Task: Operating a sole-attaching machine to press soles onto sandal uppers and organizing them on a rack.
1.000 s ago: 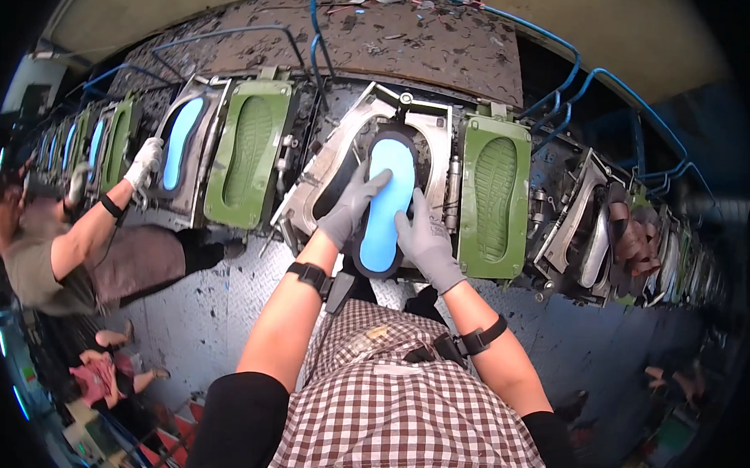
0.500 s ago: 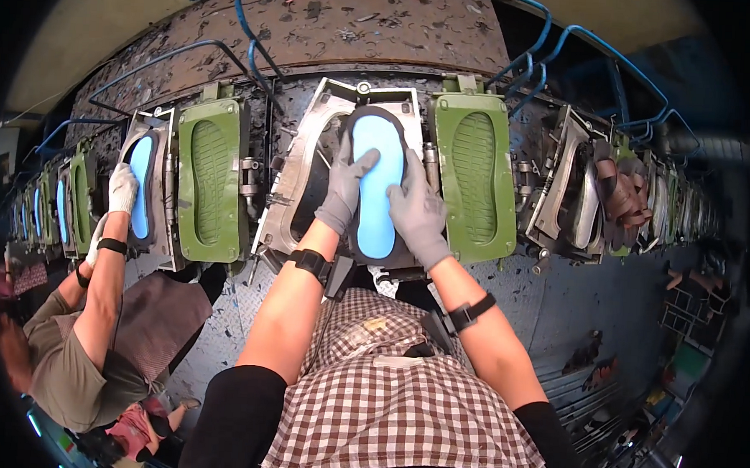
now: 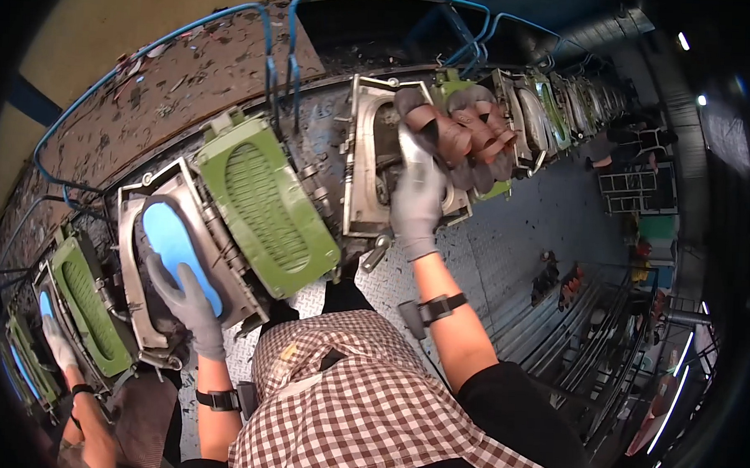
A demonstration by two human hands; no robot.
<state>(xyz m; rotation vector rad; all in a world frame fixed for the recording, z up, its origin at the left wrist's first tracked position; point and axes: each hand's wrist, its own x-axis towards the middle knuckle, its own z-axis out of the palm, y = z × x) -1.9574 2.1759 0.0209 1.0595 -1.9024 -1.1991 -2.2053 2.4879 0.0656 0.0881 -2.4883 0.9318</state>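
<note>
A blue insole with a dark rim (image 3: 174,242) lies on the metal mould frame (image 3: 134,282) at the left. My left hand (image 3: 189,305), in a grey glove, rests at the insole's lower part, thumb and fingers apart. My right hand (image 3: 416,206), also gloved in grey, is blurred over the lower part of a silvery foot-shaped last (image 3: 414,152) in another metal mould frame (image 3: 363,166). Just beyond its fingers are several brown strapped sandals (image 3: 480,134), piled over a green mould plate (image 3: 500,190). The right fingers are too smeared to read.
A green mould plate (image 3: 263,204) with a sole-shaped hollow stands between my hands. Blue tube rails (image 3: 273,71) run behind the moulds. At the far left is a co-worker's gloved hand (image 3: 56,341) near another blue insole. Metal racks (image 3: 579,343) stand at the right.
My view has turned right. Both hands were on the blue insole; the right hand has left it and reached right to the last beside the sandals. My left hand has stayed at the insole.
</note>
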